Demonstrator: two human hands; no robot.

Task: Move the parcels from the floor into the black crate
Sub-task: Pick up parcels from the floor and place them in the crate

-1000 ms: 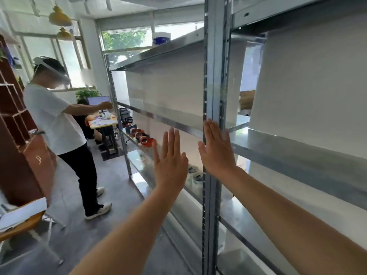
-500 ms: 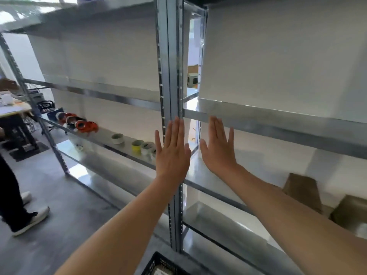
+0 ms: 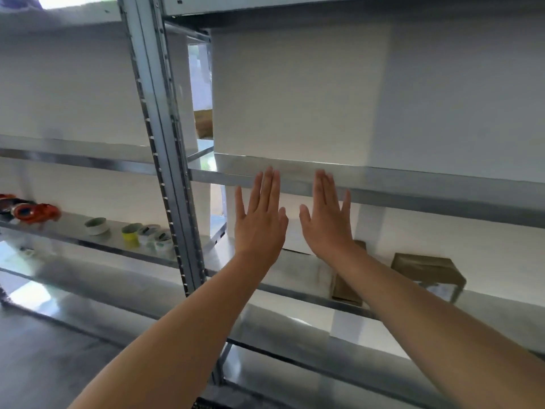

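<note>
Their gaze swings right along the metal shelving [image 3: 166, 143] while the left hand [image 3: 259, 228] and right hand [image 3: 327, 228] stay raised, flat and empty, so nothing is being moved yet.

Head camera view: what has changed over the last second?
The view swung right along the metal shelving: the standing person dropped out of sight, the upright post now lies left of the left hand, and brown boxes on a shelf appeared. The left hand and right hand stayed raised, open, holding nothing.
</note>
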